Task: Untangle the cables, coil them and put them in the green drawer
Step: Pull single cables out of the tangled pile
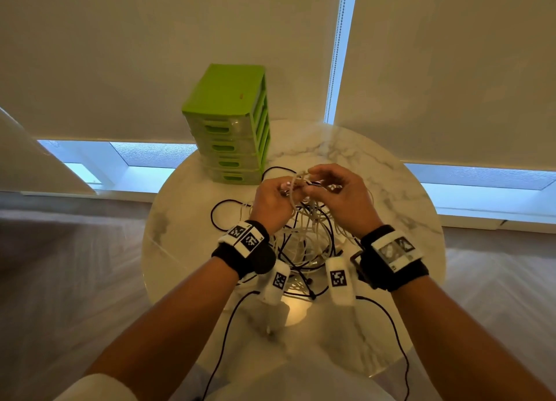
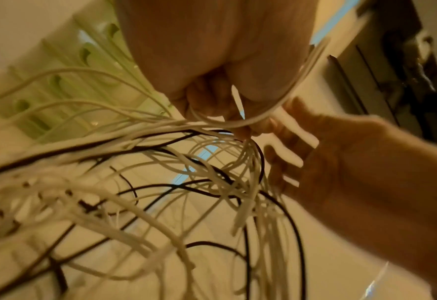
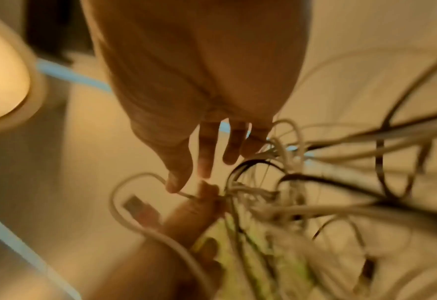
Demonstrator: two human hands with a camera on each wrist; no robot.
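**Asker:** Head view first: where are your hands?

**Me:** Both are raised together at the centre of the frame, above the round marble table [image 1: 388, 196]. My left hand [image 1: 272, 202] has its fingers curled round a bunch of white strands at the top of the tangled cables [image 1: 304, 238]. My right hand [image 1: 340, 196] sits just beside it, fingertips pinching into the same knot.

**Asker:** And the rest of the tangle?

**Me:** It hangs from my hands down to the tabletop, white and black strands mixed, between my two wrists. A black loop [image 1: 224, 217] lies on the marble left of my left hand. Two more black leads run off the lower edge of the frame.

**Asker:** Where is the green drawer unit?

**Me:** The green drawer unit [image 1: 228, 123] stands upright on the far side of the table, above and left of my hands. Its drawers are all pushed in, and it is not touching the cables I hold.

**Asker:** What does the left wrist view add?

**Me:** My left palm fills the top, with a white loop [image 2: 260, 115] wrapped under the curled fingers. My right hand comes in from the right edge.

**Asker:** And the right wrist view?

**Me:** It is blurred. My thumb [image 3: 178, 172] touches a thin white strand, and a USB plug [image 3: 140, 209] shows at lower left, beside my left hand's finger.
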